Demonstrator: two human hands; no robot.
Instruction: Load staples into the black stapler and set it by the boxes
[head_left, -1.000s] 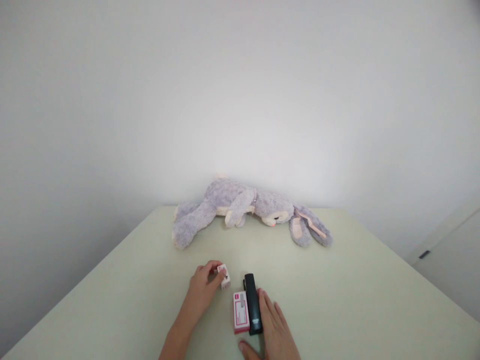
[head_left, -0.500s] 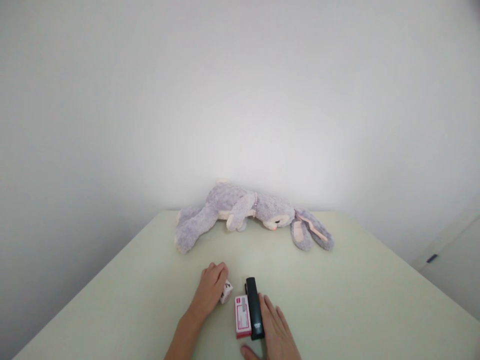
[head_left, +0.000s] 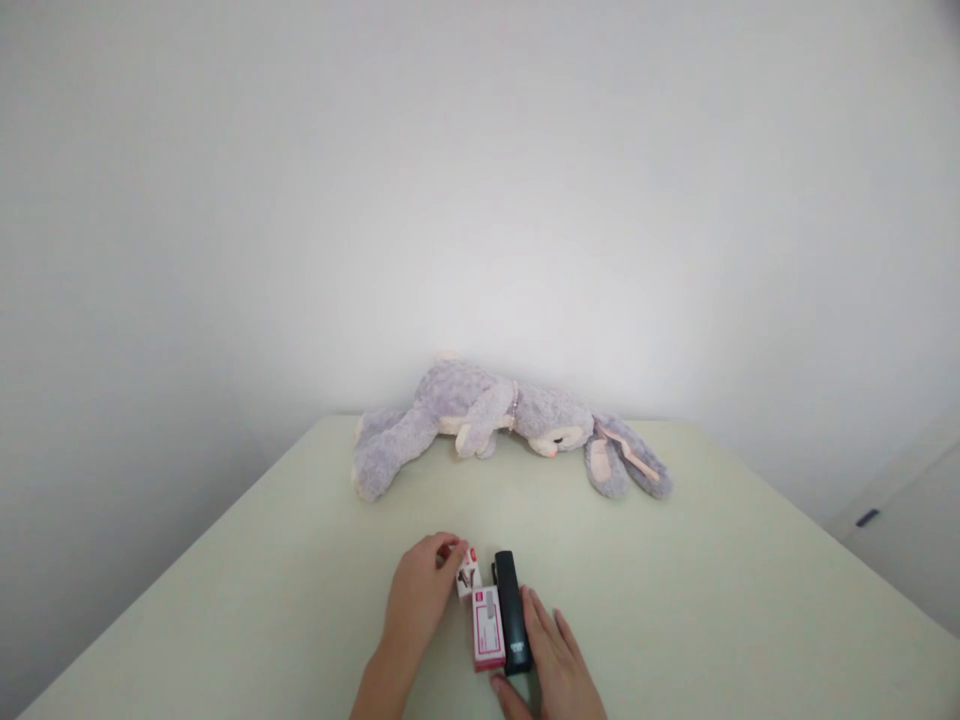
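Observation:
My left hand (head_left: 424, 590) is closed around a small white box (head_left: 469, 577) with red and dark print, its thumb and fingertips on the box's left and far side. That box sits against the far left end of a white-and-magenta box (head_left: 488, 630), which looks like a staple box. Right alongside lies a black stapler (head_left: 512, 615), lengthwise away from me. My right hand (head_left: 556, 665) lies flat with fingers outstretched against the stapler's right side. Its thumb is near the close ends of stapler and box.
A grey-lilac plush rabbit (head_left: 480, 410) lies on its side at the back of the pale green table (head_left: 300, 560), against the white wall (head_left: 480, 200). At far right is a pale panel with a dark handle (head_left: 867, 518).
My left hand has moved right with the small white box, which now meets the magenta box and shows its printed face. My right hand stays beside the stapler.

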